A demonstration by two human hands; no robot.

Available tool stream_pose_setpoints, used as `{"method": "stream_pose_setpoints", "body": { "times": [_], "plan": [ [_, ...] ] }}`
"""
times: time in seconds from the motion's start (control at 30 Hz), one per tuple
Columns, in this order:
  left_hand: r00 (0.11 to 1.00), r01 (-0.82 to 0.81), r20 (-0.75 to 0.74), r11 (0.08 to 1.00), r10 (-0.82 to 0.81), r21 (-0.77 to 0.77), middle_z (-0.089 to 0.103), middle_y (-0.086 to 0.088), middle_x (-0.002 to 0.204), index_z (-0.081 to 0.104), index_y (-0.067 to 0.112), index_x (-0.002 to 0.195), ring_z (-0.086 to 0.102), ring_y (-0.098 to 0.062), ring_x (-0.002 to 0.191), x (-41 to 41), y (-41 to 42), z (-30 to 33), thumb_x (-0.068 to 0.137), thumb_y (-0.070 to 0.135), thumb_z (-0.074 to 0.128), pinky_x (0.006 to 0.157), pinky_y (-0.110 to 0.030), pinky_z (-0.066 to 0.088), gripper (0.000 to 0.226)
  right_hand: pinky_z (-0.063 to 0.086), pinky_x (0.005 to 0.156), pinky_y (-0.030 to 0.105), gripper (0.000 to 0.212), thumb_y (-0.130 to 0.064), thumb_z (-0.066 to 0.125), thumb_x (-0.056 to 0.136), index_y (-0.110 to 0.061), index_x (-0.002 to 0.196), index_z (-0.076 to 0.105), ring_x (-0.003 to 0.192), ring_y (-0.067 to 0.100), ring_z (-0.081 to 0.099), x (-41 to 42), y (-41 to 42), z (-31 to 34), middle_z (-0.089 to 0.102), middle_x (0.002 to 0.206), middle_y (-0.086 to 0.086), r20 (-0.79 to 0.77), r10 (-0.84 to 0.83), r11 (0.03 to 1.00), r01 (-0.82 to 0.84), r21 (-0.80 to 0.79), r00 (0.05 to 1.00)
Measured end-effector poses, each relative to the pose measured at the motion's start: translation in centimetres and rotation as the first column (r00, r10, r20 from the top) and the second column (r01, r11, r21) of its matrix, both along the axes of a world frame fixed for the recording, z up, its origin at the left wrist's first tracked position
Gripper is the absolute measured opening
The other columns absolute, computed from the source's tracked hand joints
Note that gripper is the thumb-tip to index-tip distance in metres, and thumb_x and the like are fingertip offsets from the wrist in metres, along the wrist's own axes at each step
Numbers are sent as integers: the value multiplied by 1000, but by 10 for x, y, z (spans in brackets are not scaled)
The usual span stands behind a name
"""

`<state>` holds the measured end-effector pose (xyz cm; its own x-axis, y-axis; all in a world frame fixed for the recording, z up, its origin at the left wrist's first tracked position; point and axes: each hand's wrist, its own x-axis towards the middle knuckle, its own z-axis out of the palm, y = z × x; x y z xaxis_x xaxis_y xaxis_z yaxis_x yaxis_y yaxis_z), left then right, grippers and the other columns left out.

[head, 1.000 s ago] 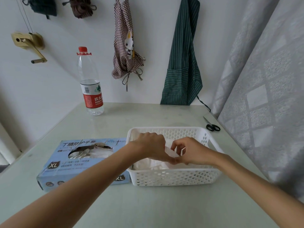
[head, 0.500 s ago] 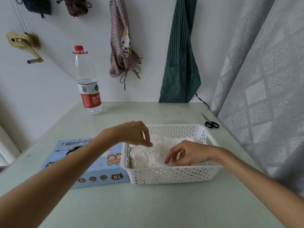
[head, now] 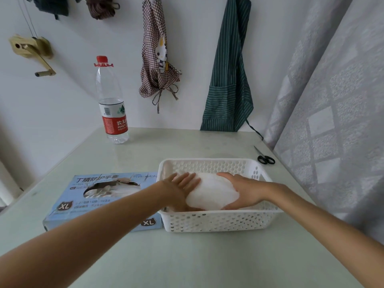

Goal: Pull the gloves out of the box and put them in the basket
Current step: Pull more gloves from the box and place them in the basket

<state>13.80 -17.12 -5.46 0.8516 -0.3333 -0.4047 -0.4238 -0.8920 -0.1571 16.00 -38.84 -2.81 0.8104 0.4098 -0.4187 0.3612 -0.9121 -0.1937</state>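
A white perforated basket (head: 218, 221) stands on the table in front of me with a rounded pile of white gloves (head: 212, 192) inside. My left hand (head: 178, 188) lies flat against the pile's left side, fingers straight. My right hand (head: 245, 190) cups the pile's right side, thumb on top and fingers curled beneath. To the left, touching the basket, lies the blue glove box (head: 83, 202) marked XL. More white gloves (head: 108, 189) show in its torn top opening. My left forearm crosses the box's near right corner.
A water bottle (head: 113, 113) with a red cap stands at the back left of the pale table. Black scissors (head: 265, 157) lie at the right edge, beside a grey curtain (head: 332, 121). Two aprons hang on the wall behind.
My left hand came back from above the box's edge into the basket. Both hands went from pinching and patting a glove to pressing the pile from either side.
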Motion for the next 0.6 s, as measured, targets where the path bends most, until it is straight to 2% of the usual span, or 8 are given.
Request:
{"method": "stream_pose_setpoints", "body": {
  "times": [0.07, 0.13, 0.3, 0.4, 0.47, 0.5, 0.53, 0.6],
  "plan": [
    [1000, 18, 5, 998, -19, 52, -26, -2, 155, -22, 21, 147, -21, -18, 143, 0, 0, -6, 90, 67, 26, 117, -39, -12, 87, 27, 114, 41, 105, -55, 65, 81, -36, 149, -12, 143, 29, 22, 4, -3, -7, 2, 159, 8, -48, -30, 996, 25, -87, 998],
    [1000, 31, 2, 997, -31, 74, -27, -5, 155, -22, 19, 147, -21, -21, 143, -3, 0, -10, 94, 60, 29, 117, -41, -11, 84, 25, 115, 43, 104, -50, 65, 84, -38, 148, -16, 146, 29, 14, 8, -4, -16, -8, 159, 7, -120, -60, 991, 44, -128, 991],
    [999, 39, -27, 996, -37, 85, -28, -7, 154, -23, 17, 146, -22, -22, 143, -6, -4, -9, 97, 54, 32, 117, -43, -9, 83, 34, 110, 46, 103, -27, 66, 87, -40, 147, -17, 145, 32, 13, 10, -4, -26, -11, 158, 4, -164, -69, 990, 47, -133, 984],
    [997, 8, -75, 998, -3, 57, -29, -4, 154, -24, 19, 146, -22, -20, 143, -4, -5, -5, 96, 54, 35, 117, -43, -9, 85, 35, 109, 48, 105, -26, 67, 86, -40, 146, -18, 145, 33, 13, 9, 0, -26, -13, 158, 4, -162, -80, 989, 58, -134, 984],
    [992, -39, -118, 999, 38, -9, -27, -1, 155, -24, 21, 146, -21, -18, 143, -1, -4, 0, 92, 57, 40, 117, -42, -10, 91, 35, 109, 45, 105, -37, 68, 84, -39, 147, -16, 142, 33, 23, 10, 1, -19, -6, 159, 5, -161, -79, 986, 54, -157, 984],
    [991, -57, -125, 998, 53, -27, -26, 0, 155, -24, 21, 146, -20, -17, 143, -1, -4, 4, 90, 61, 41, 117, -41, -10, 94, 41, 105, 39, 104, -44, 68, 83, -38, 148, -13, 134, 30, 38, 11, 0, -14, 6, 158, 7, -177, -79, 988, 54, -141, 981],
    [991, -70, -118, 997, 67, -24, -25, 0, 155, -23, 21, 146, -20, -17, 144, -3, -3, 11, 88, 65, 40, 117, -42, -11, 97, 48, 95, 30, 101, -47, 69, 82, -37, 150, -6, 116, 23, 55, 11, -1, -5, 22, 153, 8, -197, -81, 993, 63, -97, 977],
    [992, -98, -82, 995, 97, 0, -24, -1, 155, -21, 20, 147, -20, -18, 144, -10, -3, 26, 82, 76, 32, 117, -43, -13, 101, 50, 75, 19, 94, -46, 73, 78, -36, 150, 13, 80, 8, 61, 10, -5, 13, 46, 133, 3, -194, -87, 996, 86, -16, 977]
  ]
}}
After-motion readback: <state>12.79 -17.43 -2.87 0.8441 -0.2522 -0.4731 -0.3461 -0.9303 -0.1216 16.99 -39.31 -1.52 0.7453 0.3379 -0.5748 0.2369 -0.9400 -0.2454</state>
